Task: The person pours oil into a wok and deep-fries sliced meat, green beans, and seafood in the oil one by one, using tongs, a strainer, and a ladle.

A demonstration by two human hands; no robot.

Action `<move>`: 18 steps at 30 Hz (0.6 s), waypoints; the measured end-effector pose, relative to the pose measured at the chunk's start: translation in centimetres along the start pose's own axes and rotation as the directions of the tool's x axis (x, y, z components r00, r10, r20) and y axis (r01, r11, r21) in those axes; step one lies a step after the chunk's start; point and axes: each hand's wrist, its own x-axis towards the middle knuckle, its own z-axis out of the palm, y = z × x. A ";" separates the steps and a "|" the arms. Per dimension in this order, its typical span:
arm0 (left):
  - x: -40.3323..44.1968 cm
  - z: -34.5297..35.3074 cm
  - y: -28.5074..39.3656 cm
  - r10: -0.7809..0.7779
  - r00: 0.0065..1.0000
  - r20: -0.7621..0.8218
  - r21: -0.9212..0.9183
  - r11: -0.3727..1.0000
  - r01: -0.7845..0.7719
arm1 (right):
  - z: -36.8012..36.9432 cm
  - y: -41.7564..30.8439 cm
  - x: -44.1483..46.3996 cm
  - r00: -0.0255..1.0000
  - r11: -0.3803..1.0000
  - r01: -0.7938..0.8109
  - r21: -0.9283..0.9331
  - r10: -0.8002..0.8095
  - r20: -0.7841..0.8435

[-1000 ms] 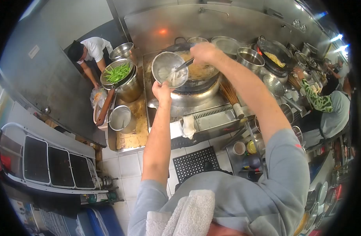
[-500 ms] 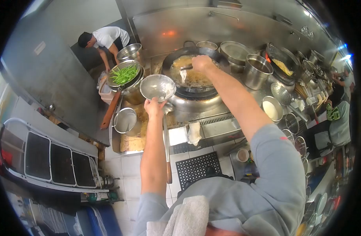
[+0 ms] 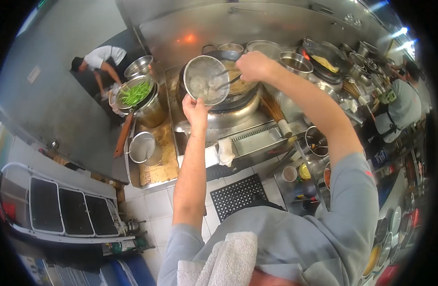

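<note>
My left hand grips the near rim of a round metal bowl, which is tilted towards me. Wet, pale pieces lie inside it; their kind I cannot make out. In my right hand is a pair of tongs, its two prongs spread and reaching into the bowl over the pieces. Behind and below the bowl sits a large dark wok of brownish oil, partly hidden by the bowl and my right hand.
Green beans fill a strainer on a pot at the left, near a metal pot. A bamboo brush lies right of the wok. A co-worker bends at the far left; another person stands at the far right.
The tongs held a pale piece over the oil; now they are in the bowl without it. My left hand has raised the bowl and moved it right, against the wok's near side in view.
</note>
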 end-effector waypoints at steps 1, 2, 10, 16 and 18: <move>0.0 1.2 -0.3 0.003 1.000 -0.016 -0.022 1.000 -0.004 | 0.8 0.6 0.4 1.000 1.000 0.010 -0.027 -0.010 0.010; -0.1 2.0 -0.6 -0.046 0.998 -0.033 -0.045 0.998 0.045 | 1.6 1.4 0.5 1.000 0.998 0.024 -0.051 -0.023 0.019; 2.4 5.5 -3.1 -0.095 0.973 -0.210 -0.057 0.995 0.085 | 2.6 11.0 1.1 0.990 0.989 -0.103 0.106 0.113 -0.087; 2.8 2.7 -3.6 -0.199 0.916 -0.348 -0.091 0.980 0.179 | 9.8 13.8 6.2 0.955 0.941 -0.293 0.167 0.296 0.007; 2.2 1.6 -3.0 -0.220 0.921 -0.321 -0.150 0.972 0.179 | 12.7 13.7 7.9 0.957 0.940 -0.284 0.192 0.290 -0.004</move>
